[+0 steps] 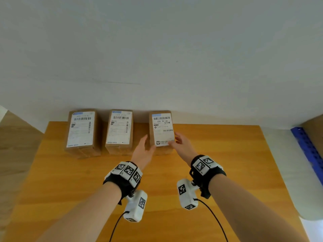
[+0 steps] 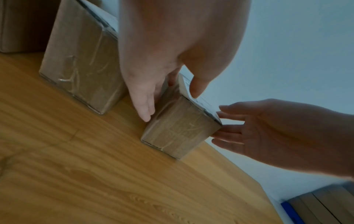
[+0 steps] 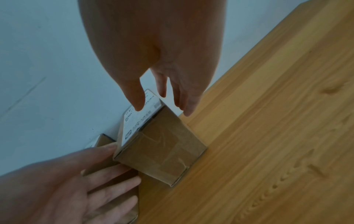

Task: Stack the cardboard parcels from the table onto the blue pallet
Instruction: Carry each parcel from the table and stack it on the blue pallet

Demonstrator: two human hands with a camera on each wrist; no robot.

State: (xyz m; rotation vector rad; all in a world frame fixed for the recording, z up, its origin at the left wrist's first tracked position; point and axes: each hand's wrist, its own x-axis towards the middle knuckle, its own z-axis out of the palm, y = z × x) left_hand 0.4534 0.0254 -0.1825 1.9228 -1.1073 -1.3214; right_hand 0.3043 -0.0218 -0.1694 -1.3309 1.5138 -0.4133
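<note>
Parcels stood three in a row at the far edge of the orange-brown wooden desk (image 1: 73, 180), backs near the pale wall: each a brown cardboard box, taped, with a white shipping label on top. Target was the rightmost brown cardboard parcel (image 1: 161, 131), apart from the middle parcel (image 1: 119, 131) and the left parcel (image 1: 81, 132). Left hand (image 1: 144, 149) reached in on its left face, fingers straight, thumb over the top edge; left wrist view showed fingertips at the cardboard, no closed grasp yet. Right hand (image 1: 181, 141) came in on the opposite side, fingers spread and relaxed, thumb above the label, fingers just beside the right face; contact could not be confirmed. Neither hand was clamped on anything. Blue plastic pallet (image 1: 307, 151) lay well off to the right, beyond the desk edge.

Risks, as judged: glossy tape gives a slippery surface, so a light two-sided squeeze may let the box drop; the left hand sits in the narrow gap and could nudge the middle parcel; uneven pressure could tip the box toward the wall
</note>
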